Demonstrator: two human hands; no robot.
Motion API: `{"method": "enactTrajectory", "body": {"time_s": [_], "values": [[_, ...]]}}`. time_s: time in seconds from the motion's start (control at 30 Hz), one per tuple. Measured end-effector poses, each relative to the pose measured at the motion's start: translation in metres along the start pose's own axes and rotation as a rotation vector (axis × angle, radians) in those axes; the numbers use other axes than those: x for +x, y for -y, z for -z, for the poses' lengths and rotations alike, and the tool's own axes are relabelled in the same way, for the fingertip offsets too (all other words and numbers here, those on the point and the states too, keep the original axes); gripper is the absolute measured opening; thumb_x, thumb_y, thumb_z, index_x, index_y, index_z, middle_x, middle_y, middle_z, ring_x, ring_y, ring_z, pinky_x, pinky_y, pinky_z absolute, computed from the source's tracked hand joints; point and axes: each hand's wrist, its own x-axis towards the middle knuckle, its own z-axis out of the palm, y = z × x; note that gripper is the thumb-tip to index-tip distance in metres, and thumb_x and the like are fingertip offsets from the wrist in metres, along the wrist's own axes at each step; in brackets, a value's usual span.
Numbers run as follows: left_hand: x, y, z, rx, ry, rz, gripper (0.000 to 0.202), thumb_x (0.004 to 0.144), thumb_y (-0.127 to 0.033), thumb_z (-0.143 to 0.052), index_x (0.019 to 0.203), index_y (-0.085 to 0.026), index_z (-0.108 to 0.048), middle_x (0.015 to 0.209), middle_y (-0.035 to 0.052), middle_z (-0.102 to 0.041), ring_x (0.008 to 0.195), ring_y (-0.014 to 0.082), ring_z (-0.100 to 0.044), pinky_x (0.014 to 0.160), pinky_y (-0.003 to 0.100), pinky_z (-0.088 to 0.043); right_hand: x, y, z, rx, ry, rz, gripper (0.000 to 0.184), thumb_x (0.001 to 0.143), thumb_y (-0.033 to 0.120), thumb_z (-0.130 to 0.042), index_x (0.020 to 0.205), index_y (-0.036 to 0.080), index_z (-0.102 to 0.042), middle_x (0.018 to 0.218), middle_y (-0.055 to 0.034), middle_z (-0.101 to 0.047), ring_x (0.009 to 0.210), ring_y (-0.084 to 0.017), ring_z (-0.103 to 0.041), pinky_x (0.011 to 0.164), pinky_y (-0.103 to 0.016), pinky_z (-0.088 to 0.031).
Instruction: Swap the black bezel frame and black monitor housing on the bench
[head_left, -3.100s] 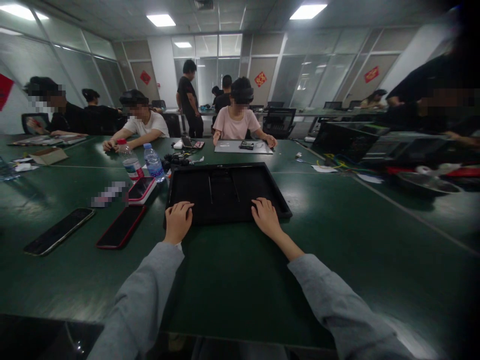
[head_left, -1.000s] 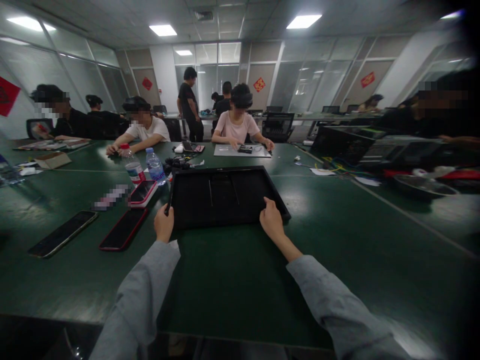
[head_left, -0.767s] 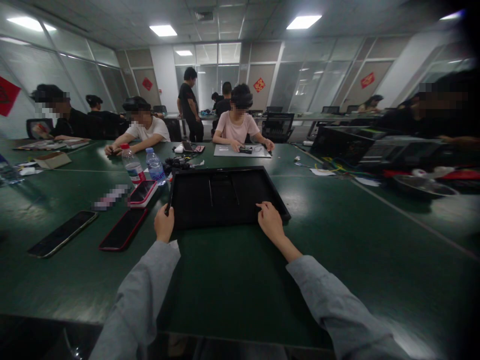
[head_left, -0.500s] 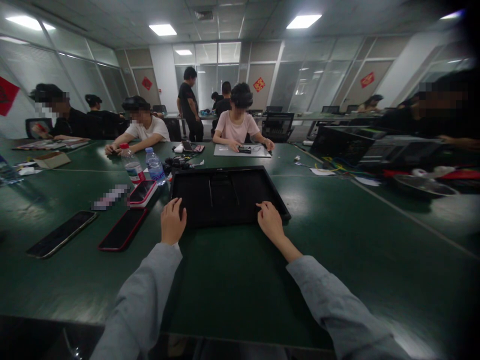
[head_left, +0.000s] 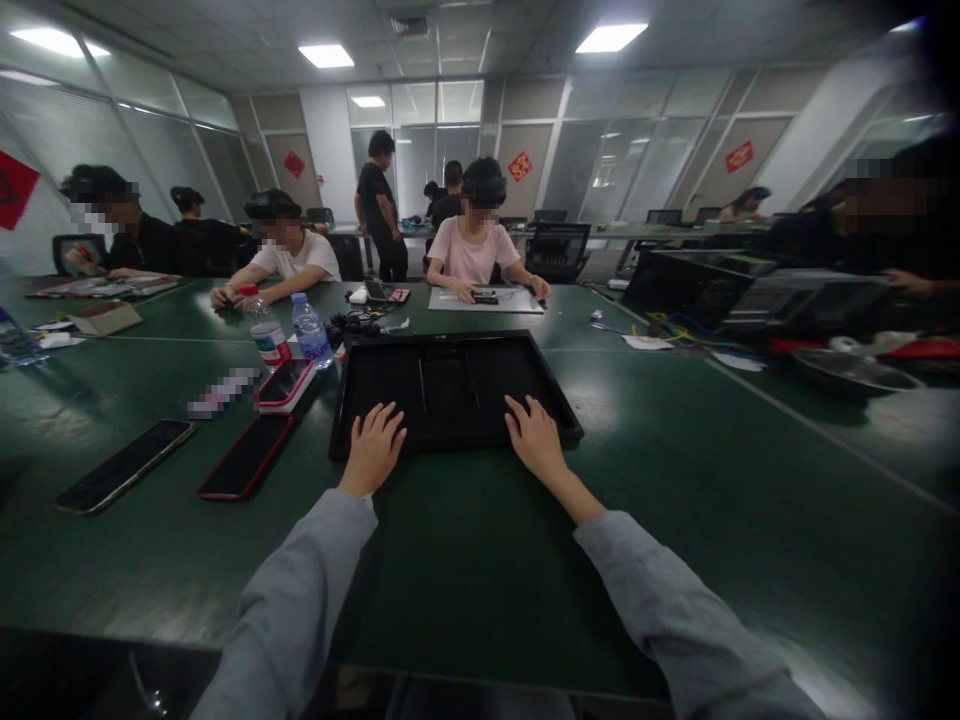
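A black, shallow, tray-like rectangular panel [head_left: 450,375] with a raised rim lies flat on the green table, in front of me. Two thin straight lines run down its middle. My left hand [head_left: 376,445] rests over its near left edge, fingers spread, palm down. Over the near right edge is my right hand [head_left: 535,438], its fingers also apart and reaching inside the rim. Neither hand grips anything. Whether the fingertips touch the panel's surface, I cannot tell.
Left of the panel lie a red-edged phone [head_left: 246,458], a dark phone [head_left: 126,468] and a pink-cased phone [head_left: 286,385]. Two bottles [head_left: 311,332] stand behind them, near black cables [head_left: 352,327]. Across the table sits a person [head_left: 472,245]. Computer hardware [head_left: 682,290] and a metal bowl [head_left: 855,372] are right.
My left hand has moved right, from beside the panel's left rim to over its near left edge. My right hand's fingers have uncurled and spread.
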Motion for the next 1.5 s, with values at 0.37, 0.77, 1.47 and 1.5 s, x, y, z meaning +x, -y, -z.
{"method": "enactTrajectory", "body": {"time_s": [0.37,0.77,1.47,1.5], "values": [[0.001,-0.005,-0.006,0.001,0.042,0.007,0.046,0.101,-0.044,-0.036,0.143,-0.034,-0.054,0.155,0.0063,-0.045,0.146,0.0295,-0.034,0.118,0.064,-0.021,-0.001,0.007,0.001,-0.054,0.168,0.014,0.053,0.1,0.059,-0.031,0.147,0.041,-0.049,0.159,-0.0153,-0.032,0.147,-0.04,-0.028,0.108,-0.064,-0.032],[0.001,-0.005,-0.008,0.029,0.044,-0.007,0.049,0.102,-0.044,-0.035,0.147,-0.032,-0.05,0.158,0.0066,-0.041,0.148,0.0297,-0.03,0.119,0.065,-0.017,-0.004,0.01,0.001,-0.056,0.148,0.029,0.05,0.102,0.052,-0.033,0.147,0.038,-0.049,0.158,-0.0145,-0.037,0.147,-0.038,-0.029,0.11,-0.062,-0.03],[0.002,-0.044,-0.022,0.019,-0.085,0.065,0.052,0.101,-0.04,-0.033,0.149,-0.024,-0.049,0.158,0.0118,-0.04,0.148,0.0335,-0.031,0.12,0.065,-0.013,-0.021,0.063,-0.015,-0.004,0.076,0.024,0.059,0.103,0.045,-0.03,0.156,0.019,-0.036,0.163,-0.0202,-0.024,0.152,-0.036,-0.015,0.115,-0.063,-0.022],[0.003,-0.053,-0.025,0.016,-0.091,0.05,0.052,0.101,-0.04,-0.034,0.149,-0.025,-0.049,0.158,0.0108,-0.04,0.148,0.033,-0.031,0.121,0.064,-0.014,-0.024,0.073,-0.015,0.003,0.097,0.047,0.06,0.103,0.045,-0.03,0.156,0.018,-0.036,0.163,-0.0202,-0.022,0.152,-0.036,-0.015,0.116,-0.063,-0.021]]}}
